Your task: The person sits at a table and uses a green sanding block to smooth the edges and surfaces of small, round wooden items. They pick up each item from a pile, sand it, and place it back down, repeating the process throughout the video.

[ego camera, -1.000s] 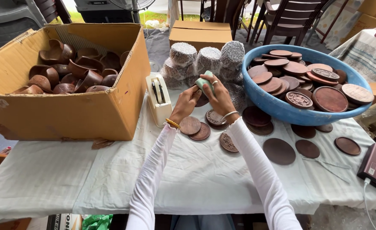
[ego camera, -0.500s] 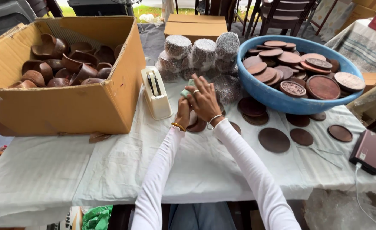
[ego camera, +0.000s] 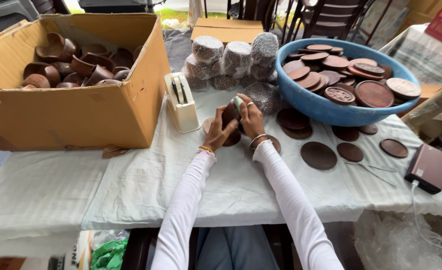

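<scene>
I note my left hand (ego camera: 220, 134) and right hand (ego camera: 251, 119), lower than before, fingers closed round a smooth dark-brown rounded wooden piece (ego camera: 229, 116) over the cloth-covered tabletop (ego camera: 131, 185).

brown piece (ego camera: 229, 116) mostly behind hands

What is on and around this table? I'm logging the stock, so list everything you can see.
Cardboard box: one, tan, table left, holding brown bowls.
Tape dispenser: one, cream, beside the box.
Wrapped bundles: several, grey foam mesh, table back.
Basin: one, blue, right, full of brown round lids.
Loose discs: several, brown, on the white cloth.
Flat box: one, maroon, right edge.
Closed carton: one, tan, behind.
Left hand and right hand: together holding a brown piece.
</scene>
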